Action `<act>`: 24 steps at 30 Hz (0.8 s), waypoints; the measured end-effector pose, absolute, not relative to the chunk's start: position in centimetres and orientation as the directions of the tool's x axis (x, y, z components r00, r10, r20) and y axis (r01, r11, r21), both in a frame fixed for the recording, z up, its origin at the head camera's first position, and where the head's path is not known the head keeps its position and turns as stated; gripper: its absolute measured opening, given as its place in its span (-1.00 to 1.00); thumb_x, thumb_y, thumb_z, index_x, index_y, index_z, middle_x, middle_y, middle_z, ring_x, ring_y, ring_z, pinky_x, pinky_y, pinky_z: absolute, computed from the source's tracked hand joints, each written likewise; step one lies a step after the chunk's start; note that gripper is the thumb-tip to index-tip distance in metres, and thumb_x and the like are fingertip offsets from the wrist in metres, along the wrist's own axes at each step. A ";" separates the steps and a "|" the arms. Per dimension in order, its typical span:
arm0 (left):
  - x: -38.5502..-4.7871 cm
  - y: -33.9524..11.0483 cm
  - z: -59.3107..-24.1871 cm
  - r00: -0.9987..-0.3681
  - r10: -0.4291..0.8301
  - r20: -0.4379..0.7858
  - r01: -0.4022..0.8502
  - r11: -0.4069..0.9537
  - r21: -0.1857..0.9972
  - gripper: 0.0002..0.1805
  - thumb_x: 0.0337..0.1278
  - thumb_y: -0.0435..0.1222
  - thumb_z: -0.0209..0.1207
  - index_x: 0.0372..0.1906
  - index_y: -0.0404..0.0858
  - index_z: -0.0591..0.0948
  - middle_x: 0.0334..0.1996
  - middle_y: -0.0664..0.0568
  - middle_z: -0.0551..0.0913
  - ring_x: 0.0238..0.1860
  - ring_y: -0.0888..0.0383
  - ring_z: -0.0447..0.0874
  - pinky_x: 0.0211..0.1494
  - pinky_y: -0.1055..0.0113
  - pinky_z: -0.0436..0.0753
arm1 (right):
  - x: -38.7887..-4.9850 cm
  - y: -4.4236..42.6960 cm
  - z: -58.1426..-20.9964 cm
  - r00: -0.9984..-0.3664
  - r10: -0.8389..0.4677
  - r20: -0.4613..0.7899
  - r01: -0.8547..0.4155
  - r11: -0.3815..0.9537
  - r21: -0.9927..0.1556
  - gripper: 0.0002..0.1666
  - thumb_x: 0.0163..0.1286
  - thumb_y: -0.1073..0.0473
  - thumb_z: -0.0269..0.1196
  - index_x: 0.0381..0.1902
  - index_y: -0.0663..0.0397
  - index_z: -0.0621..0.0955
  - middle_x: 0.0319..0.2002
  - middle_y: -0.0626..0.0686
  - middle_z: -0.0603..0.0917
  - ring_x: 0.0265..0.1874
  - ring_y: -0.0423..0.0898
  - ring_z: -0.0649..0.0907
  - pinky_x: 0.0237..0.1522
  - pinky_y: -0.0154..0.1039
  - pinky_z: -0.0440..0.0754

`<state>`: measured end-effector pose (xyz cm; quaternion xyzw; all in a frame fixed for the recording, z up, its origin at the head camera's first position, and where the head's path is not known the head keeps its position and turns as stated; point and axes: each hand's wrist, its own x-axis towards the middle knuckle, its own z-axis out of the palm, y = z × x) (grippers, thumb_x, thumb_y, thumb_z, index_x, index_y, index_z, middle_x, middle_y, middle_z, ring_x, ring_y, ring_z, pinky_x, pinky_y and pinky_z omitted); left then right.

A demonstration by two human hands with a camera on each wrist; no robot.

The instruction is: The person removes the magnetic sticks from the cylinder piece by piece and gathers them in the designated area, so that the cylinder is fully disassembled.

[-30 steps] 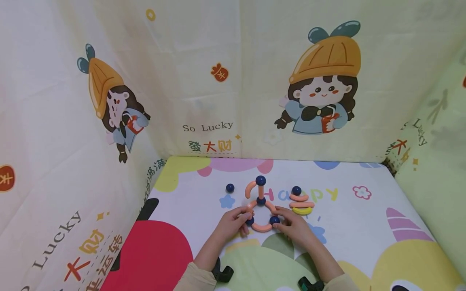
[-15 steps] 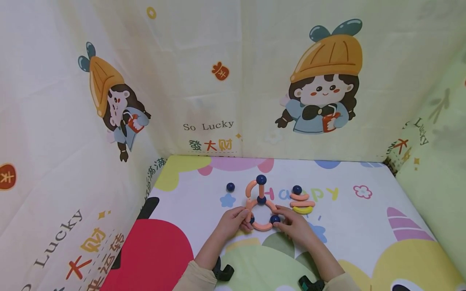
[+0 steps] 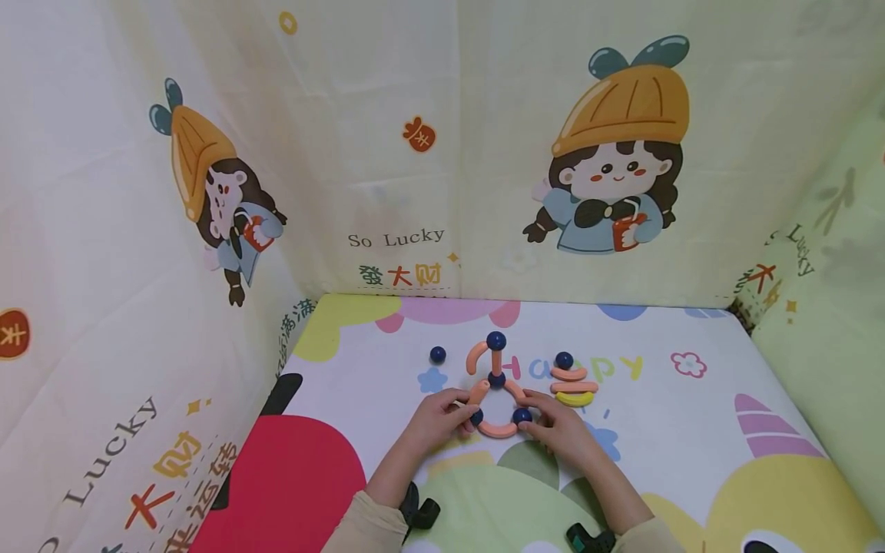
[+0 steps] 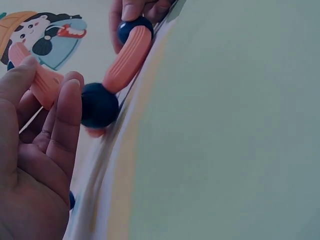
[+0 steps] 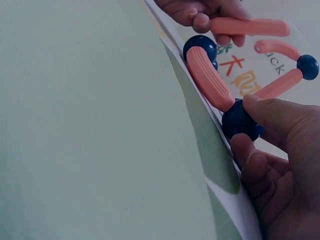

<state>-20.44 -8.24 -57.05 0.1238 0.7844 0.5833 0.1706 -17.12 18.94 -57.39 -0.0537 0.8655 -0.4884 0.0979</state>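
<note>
In the head view, a ring of coral curved rods and dark blue balls lies on the table. My left hand is at its left side, pinching a coral straight rod between thumb and fingers. The left wrist view shows this rod in the grip, beside a blue ball. My right hand pinches the ring's near right ball between thumb and fingertips. From the far ball a straight rod rises to a top ball, with a curved rod hanging left from it.
A loose blue ball lies left of the structure. To the right are another ball, two coral rods and a yellow curved rod. Printed cloth walls enclose the table on the left, back and right.
The rod in my left hand has tilted, its upper end now leaning right toward the far ball of the ring. My right hand stays on the same ball.
</note>
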 end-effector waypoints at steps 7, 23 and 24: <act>-21.8 -10.4 -55.8 -0.915 0.390 -0.101 0.110 0.482 0.869 -0.70 0.15 0.16 0.26 -0.02 0.27 0.66 -0.41 0.16 0.65 -0.40 0.15 0.61 -0.31 0.31 0.60 | -17.2 18.9 -57.5 -0.975 -0.184 -0.122 0.011 0.514 -0.858 -0.51 0.30 -0.01 0.37 0.20 -0.30 0.60 0.40 -0.04 0.43 -0.49 -0.13 0.54 -0.52 -0.28 0.56; -26.9 -15.2 -55.4 -0.935 0.353 -0.037 0.234 0.690 0.685 -0.72 0.15 -0.05 0.35 -0.01 0.12 0.70 -0.21 0.24 0.61 -0.20 0.22 0.53 -0.06 0.27 0.58 | -17.1 19.0 -57.6 -0.975 -0.184 -0.127 0.012 0.526 -0.851 -0.47 0.29 -0.03 0.38 0.22 -0.27 0.59 0.40 -0.05 0.44 -0.52 -0.13 0.53 -0.55 -0.30 0.55; -27.1 -15.3 -55.6 -0.937 0.346 -0.042 0.226 0.695 0.683 -0.72 0.14 -0.04 0.36 -0.02 0.12 0.70 -0.21 0.24 0.62 -0.19 0.22 0.53 -0.05 0.27 0.58 | -17.1 19.0 -57.6 -0.975 -0.184 -0.128 0.013 0.525 -0.851 -0.47 0.29 -0.02 0.38 0.23 -0.28 0.59 0.40 -0.06 0.44 -0.53 -0.12 0.53 -0.55 -0.29 0.56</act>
